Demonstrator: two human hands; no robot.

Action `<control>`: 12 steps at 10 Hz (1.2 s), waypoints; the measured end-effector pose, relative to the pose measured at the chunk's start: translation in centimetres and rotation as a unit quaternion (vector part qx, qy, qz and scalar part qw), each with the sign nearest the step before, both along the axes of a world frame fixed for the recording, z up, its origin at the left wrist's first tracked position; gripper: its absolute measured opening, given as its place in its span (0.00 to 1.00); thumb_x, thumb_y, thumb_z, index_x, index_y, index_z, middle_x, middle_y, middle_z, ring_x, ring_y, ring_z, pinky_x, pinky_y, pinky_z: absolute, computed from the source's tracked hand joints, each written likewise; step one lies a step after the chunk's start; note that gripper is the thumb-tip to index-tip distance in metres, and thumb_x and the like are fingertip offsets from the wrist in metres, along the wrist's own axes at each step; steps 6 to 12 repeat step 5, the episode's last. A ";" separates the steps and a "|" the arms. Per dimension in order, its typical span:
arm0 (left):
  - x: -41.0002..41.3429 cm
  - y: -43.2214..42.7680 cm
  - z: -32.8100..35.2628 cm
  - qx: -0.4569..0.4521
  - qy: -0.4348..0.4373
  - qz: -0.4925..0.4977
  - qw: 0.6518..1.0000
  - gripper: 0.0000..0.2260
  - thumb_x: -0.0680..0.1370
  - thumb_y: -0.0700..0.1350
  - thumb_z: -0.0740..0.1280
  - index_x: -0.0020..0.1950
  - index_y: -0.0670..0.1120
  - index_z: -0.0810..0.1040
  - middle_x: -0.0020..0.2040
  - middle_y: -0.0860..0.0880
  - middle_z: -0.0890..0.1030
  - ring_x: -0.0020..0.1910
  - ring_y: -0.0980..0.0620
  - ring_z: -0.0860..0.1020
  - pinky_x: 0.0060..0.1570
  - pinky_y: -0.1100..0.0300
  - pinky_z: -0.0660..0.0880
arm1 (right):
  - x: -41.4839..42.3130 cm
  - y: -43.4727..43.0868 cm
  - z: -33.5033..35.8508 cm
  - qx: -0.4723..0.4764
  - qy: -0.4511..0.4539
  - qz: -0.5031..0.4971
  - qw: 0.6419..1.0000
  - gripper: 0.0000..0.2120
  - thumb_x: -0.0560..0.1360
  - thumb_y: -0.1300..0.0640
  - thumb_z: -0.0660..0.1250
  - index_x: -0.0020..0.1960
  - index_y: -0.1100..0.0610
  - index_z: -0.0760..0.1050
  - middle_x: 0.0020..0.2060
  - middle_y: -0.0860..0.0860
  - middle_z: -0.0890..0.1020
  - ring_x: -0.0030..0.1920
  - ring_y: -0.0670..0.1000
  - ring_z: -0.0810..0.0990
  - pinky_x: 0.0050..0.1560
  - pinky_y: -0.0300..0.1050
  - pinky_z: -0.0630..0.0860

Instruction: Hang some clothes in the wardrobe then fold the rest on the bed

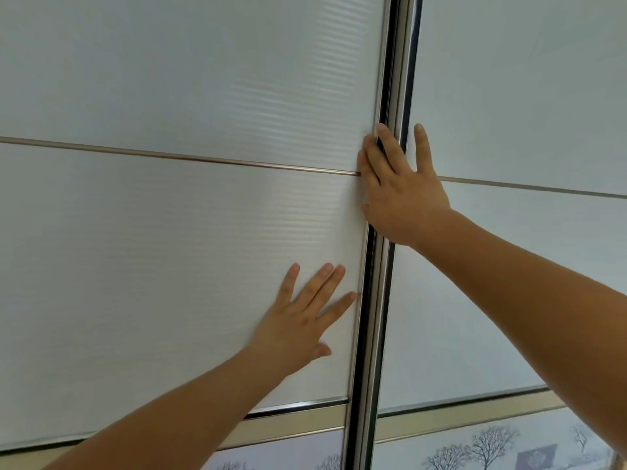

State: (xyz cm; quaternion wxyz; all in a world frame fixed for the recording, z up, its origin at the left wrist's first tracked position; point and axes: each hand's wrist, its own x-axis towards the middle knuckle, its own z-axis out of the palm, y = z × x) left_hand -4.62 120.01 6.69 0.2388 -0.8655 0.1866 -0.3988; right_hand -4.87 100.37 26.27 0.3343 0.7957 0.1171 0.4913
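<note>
Head view: left hand (302,325) presses wardrobe door (163,252) (fingers (322,286) spread); right hand (405,198) grips its edge.

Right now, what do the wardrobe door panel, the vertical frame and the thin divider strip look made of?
The door panel: looks like frosted white glass or acrylic, satin; faint horizontal ribbing, soft sheen. Cannot tell which.
The vertical frame: metal, probably aluminium, polished; sharp bright highlights beside a dark channel.
The divider strip: thin metal, bronze-tinted, glossy; narrow highlight along it.
</note>
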 end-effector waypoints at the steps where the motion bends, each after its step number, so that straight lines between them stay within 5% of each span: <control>1: -1.3 0.3 0.8 0.003 0.030 -0.009 1.000 0.45 0.73 0.65 0.70 0.83 0.51 0.54 0.82 0.40 0.42 0.81 0.40 0.41 0.75 0.31 0.45 | -0.3 0.3 -0.5 0.023 0.018 0.018 0.999 0.32 0.84 0.47 0.47 0.82 0.62 0.44 0.82 0.60 0.45 0.81 0.62 0.37 0.76 0.72 0.41; 2: -3.2 1.4 0.5 -0.061 0.094 -0.089 0.990 0.34 0.80 0.58 0.66 0.82 0.52 0.57 0.83 0.44 0.44 0.82 0.46 0.40 0.79 0.44 0.42 | -0.9 0.8 -2.0 0.069 0.067 0.085 0.992 0.31 0.83 0.50 0.54 0.81 0.63 0.53 0.81 0.59 0.52 0.81 0.60 0.39 0.77 0.69 0.38; 3: -6.2 3.0 -0.4 -0.210 0.192 -0.119 0.951 0.28 0.82 0.56 0.63 0.81 0.55 0.61 0.81 0.52 0.59 0.79 0.53 0.55 0.77 0.54 0.58 | -2.1 1.2 -5.5 0.120 0.124 0.198 0.965 0.24 0.80 0.50 0.62 0.71 0.61 0.71 0.75 0.59 0.67 0.80 0.61 0.53 0.78 0.68 0.42; 4: -9.6 5.1 -1.9 -0.275 0.267 -0.022 0.923 0.25 0.82 0.60 0.61 0.78 0.58 0.63 0.71 0.56 0.69 0.70 0.55 0.67 0.67 0.54 0.70 | -3.9 1.5 -10.5 0.143 0.137 0.274 0.941 0.20 0.78 0.47 0.65 0.65 0.55 0.80 0.64 0.55 0.79 0.69 0.59 0.72 0.74 0.68 0.54; 5: -12.0 7.5 -2.9 -0.259 0.343 0.106 0.897 0.24 0.81 0.64 0.60 0.75 0.60 0.65 0.68 0.55 0.73 0.66 0.53 0.73 0.63 0.53 0.71 | -4.8 1.3 -15.1 0.116 0.126 0.296 0.940 0.18 0.76 0.46 0.65 0.59 0.54 0.83 0.52 0.51 0.84 0.59 0.57 0.79 0.70 0.66 0.57; 12: -12.0 7.5 -2.9 -0.259 0.343 0.106 0.897 0.24 0.81 0.64 0.60 0.75 0.60 0.65 0.68 0.55 0.73 0.66 0.53 0.73 0.63 0.53 0.71 | -4.8 1.3 -15.1 0.116 0.126 0.296 0.940 0.18 0.76 0.46 0.65 0.59 0.54 0.83 0.52 0.51 0.84 0.59 0.57 0.79 0.70 0.66 0.57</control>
